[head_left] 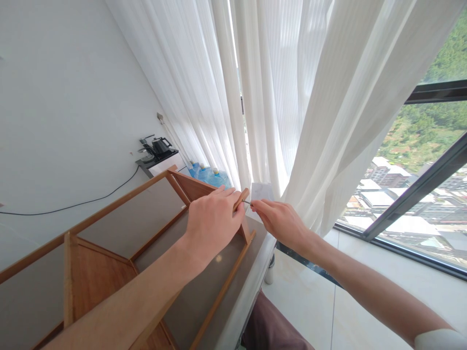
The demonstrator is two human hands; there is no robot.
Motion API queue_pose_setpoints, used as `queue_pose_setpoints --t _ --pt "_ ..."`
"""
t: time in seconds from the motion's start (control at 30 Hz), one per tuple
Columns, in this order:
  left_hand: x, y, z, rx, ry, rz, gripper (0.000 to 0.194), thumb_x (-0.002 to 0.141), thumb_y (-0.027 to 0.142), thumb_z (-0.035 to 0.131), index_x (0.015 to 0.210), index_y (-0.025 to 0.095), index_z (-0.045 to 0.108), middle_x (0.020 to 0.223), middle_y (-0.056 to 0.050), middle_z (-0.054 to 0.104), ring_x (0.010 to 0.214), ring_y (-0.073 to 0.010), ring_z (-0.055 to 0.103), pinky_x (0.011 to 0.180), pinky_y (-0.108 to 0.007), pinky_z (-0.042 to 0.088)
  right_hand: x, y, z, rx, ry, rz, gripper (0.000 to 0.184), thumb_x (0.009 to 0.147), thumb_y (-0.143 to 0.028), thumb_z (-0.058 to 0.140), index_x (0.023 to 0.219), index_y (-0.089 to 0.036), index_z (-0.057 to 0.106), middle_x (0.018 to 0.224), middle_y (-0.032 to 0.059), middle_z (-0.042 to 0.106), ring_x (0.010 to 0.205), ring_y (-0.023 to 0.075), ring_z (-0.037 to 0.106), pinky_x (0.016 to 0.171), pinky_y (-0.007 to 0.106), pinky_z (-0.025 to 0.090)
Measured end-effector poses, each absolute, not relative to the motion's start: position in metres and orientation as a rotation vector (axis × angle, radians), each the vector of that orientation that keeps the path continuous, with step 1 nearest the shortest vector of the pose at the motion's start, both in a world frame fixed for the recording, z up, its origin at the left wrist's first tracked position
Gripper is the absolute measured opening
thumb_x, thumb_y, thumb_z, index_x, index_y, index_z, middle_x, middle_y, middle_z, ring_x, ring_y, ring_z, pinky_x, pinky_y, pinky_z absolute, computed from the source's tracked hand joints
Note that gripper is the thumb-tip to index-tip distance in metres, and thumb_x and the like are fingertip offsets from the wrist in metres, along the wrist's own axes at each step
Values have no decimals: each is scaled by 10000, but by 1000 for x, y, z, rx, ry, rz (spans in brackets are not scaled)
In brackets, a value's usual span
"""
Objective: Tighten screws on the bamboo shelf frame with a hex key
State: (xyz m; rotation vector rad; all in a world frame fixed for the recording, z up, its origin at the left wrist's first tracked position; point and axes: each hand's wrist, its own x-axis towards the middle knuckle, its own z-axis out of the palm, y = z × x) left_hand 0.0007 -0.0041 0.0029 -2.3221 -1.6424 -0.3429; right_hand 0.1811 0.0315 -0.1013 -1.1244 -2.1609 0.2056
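Note:
A wooden shelf frame [109,228] lies on its side across a grey table. My left hand [213,218] is closed around the end of one of its wooden bars [241,198] at the far corner of the frame. My right hand [279,219] pinches a thin metal piece [247,201], a screw or small tool, whose tip meets the end of that bar. The fingers of both hands almost touch.
White curtains [277,97] hang just beyond the table. A window [419,184] at the right looks over buildings. A black kettle [159,145] stands on a small cabinet at the wall, with blue water bottles [209,176] on the floor. The table's white edge [248,296] runs beside my lap.

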Motion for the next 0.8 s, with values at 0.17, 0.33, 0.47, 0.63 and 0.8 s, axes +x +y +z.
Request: queue_pose_setpoints --t 0.17,0.33,0.47,0.63,0.8 --pt "0 -3 2 -2329 -1615 -344 209 972 272 504 1023 294 706 1044 9 775 1220 -237 655 695 -280 508 182 25 -87 -1029 -2115 616 259 1044 -305 375 911 -236 586 881 5 728 634 125 658 621 256 454" --pt "-1 -2 1 -2324 -1597 -348 206 970 277 512 1037 306 704 1035 15 774 1151 -231 689 705 -288 509 169 12 -76 -847 -1846 1333 338 1051 -476 388 912 -217 556 946 4 735 589 105 690 567 236 488" --pt "0 -3 2 -2325 -1617 -331 213 978 290 501 1041 301 705 1025 7 772 1054 -228 719 709 -289 498 159 7 -82 -818 -1704 1401 387 1021 -559 427 929 -205 555 987 31 738 572 109 690 502 226 460" --pt "1 -5 2 -2312 -1646 -333 210 972 304 514 1077 307 696 1003 6 766 971 -235 735 670 -290 476 155 6 -95 -953 -1703 1139 380 1030 -533 401 921 -219 585 948 15 733 586 124 694 614 273 541" --pt "0 -4 2 -2294 -1616 -359 170 963 287 523 970 291 693 907 30 750 933 -228 739 591 -287 438 156 4 -97 -1015 -1746 1002 336 1041 -451 386 858 -233 565 875 -13 719 601 128 695 663 277 546"
